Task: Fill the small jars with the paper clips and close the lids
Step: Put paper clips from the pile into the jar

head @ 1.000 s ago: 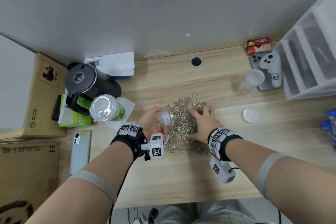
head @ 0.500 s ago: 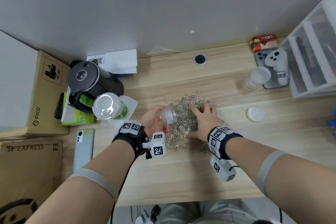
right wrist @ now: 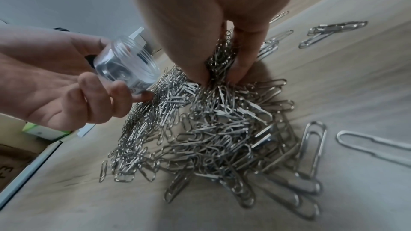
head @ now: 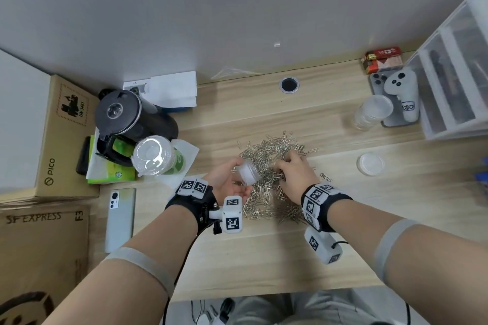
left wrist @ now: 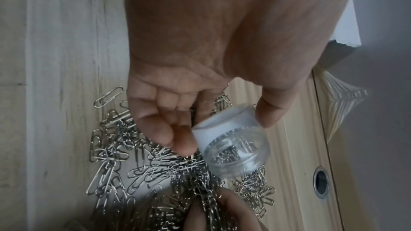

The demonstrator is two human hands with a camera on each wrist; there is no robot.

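My left hand (head: 227,179) holds a small clear open jar (head: 248,173) (left wrist: 231,140) (right wrist: 126,64) tilted over the left side of a heap of silver paper clips (head: 274,166) (right wrist: 211,129) on the wooden desk. My right hand (head: 293,174) pinches a bunch of clips (right wrist: 220,59) between thumb and fingers, just lifting them off the heap beside the jar's mouth. A loose round lid (head: 370,163) lies on the desk to the right. A second clear jar (head: 372,113), lidded, stands further back right.
A black kettle (head: 124,119), a domed plastic cup (head: 155,155) and a tissue pack sit at the left, with a phone (head: 120,219) and cardboard boxes (head: 60,140) beyond. A white controller (head: 402,97), red box and clear drawers (head: 454,82) stand at the right. A cable hole (head: 289,84) is at the back.
My right hand has drawn its spread fingers together on the heap and now pinches a bunch of clips. The left hand keeps the jar tilted in about the same place.
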